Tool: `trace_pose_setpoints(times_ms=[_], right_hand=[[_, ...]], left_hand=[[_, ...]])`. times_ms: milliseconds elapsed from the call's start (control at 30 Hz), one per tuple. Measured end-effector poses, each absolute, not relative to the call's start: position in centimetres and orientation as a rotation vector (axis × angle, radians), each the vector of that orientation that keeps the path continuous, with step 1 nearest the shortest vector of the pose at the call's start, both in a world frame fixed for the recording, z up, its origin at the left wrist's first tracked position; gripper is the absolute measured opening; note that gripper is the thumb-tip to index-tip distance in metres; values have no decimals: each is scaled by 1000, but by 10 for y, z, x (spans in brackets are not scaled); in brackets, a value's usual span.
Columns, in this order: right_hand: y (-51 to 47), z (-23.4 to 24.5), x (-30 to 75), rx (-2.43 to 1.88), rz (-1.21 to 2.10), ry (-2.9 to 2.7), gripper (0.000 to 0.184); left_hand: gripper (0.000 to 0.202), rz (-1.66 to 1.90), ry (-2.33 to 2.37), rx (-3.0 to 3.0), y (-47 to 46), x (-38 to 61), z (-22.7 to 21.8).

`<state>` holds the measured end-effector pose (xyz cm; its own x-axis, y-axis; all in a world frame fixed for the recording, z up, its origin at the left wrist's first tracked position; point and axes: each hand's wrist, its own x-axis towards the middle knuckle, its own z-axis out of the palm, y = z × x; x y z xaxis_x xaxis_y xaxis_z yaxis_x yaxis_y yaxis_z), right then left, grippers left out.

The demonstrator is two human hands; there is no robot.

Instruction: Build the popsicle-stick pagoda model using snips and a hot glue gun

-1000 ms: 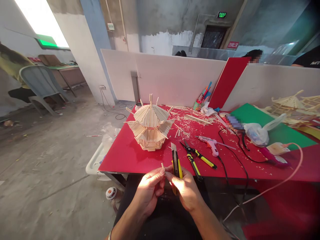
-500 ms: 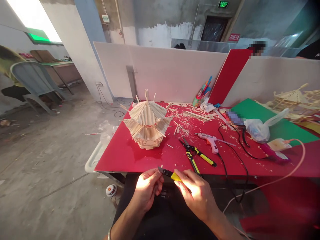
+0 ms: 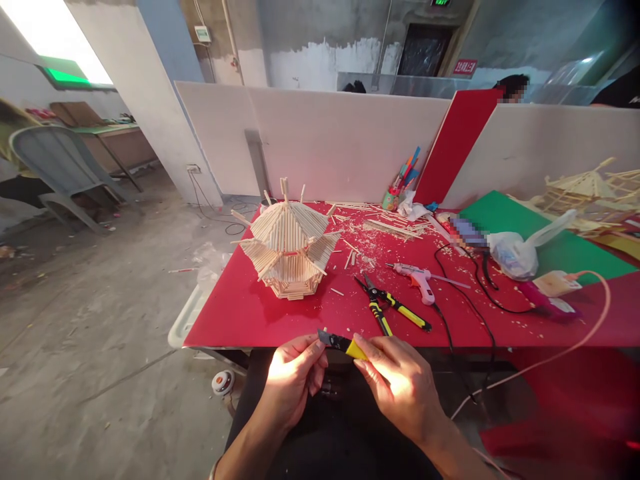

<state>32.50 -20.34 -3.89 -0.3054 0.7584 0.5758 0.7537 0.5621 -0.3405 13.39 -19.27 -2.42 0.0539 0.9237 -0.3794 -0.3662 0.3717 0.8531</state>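
Note:
My left hand [image 3: 293, 373] is closed, pinching a small wooden stick [image 3: 324, 331] at the red table's near edge. My right hand [image 3: 400, 387] grips a yellow-and-black utility knife [image 3: 345, 345], its blade laid sideways against the stick's tip. Both hands meet just below the red table [image 3: 240, 313], above my lap. A stick-built pagoda model [image 3: 287, 247] stands on the table beyond the left hand.
Yellow-handled snips [image 3: 387, 308], a glue gun [image 3: 417, 277] with a black cord, loose sticks and shavings lie on the table. A pen cup [image 3: 395, 193], a plastic bag [image 3: 513, 257] and a green mat [image 3: 545, 247] sit farther right. White partition boards back the table. A grey chair [image 3: 60, 170] stands at left.
The knife swung from upright to lying sideways, its blade brought to the stick in my left hand. The view shifted slightly, and both hands stayed at the table edge.

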Motion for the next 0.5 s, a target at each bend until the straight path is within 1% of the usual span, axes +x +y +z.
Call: trace_pose_setpoints(times_ms=[267, 500], right_hand=[[-205, -40, 329, -1163, -113, -2082, 33], [-201, -29, 336, -1072, -239, -2068, 35]], left_hand=[[44, 1119, 1142, 650, -197, 137, -22], [41, 1123, 1095, 600, -201, 141, -3]])
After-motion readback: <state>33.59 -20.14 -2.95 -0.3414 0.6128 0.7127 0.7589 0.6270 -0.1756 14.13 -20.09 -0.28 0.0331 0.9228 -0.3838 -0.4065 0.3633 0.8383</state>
